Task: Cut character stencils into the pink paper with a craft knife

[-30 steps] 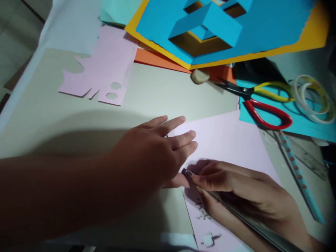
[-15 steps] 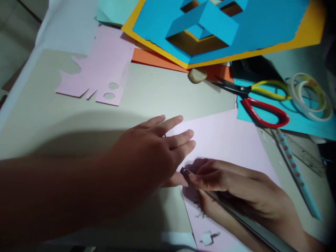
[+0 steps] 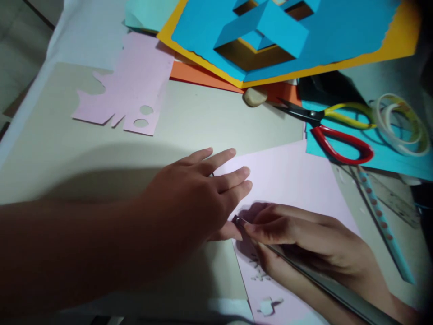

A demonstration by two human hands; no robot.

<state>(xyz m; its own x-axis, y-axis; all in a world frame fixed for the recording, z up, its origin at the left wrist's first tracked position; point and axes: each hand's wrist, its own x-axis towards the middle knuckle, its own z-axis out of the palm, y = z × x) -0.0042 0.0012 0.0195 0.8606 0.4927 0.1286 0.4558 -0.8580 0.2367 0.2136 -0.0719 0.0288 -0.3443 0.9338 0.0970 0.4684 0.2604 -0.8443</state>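
A pale pink sheet of paper (image 3: 297,176) lies under both hands, with small shapes cut through it near its lower left edge. My left hand (image 3: 206,194) rests flat across the sheet's left edge, fingers spread, holding nothing. In my right hand (image 3: 304,239) a slender metal craft knife (image 3: 314,275) is pinched between thumb and fingers. Its tip touches or nearly touches the paper beside my left thumb; the exact contact is hard to make out. One cut-out opening (image 3: 267,306) shows below the right hand, and smaller cuts lie partly beside it.
Scissors (image 3: 314,118) with red and yellow handles lie at the right, by tape rolls (image 3: 385,126) and a light-blue pencil (image 3: 385,230). A blue and yellow pop-up card (image 3: 324,49) stands at the back. A cut pink paper scrap (image 3: 135,81) and an eraser-like lump (image 3: 255,96) lie on the table.
My right hand and the craft knife have shifted very slightly, uncovering a little more of the small cuts. My left hand stays in place.
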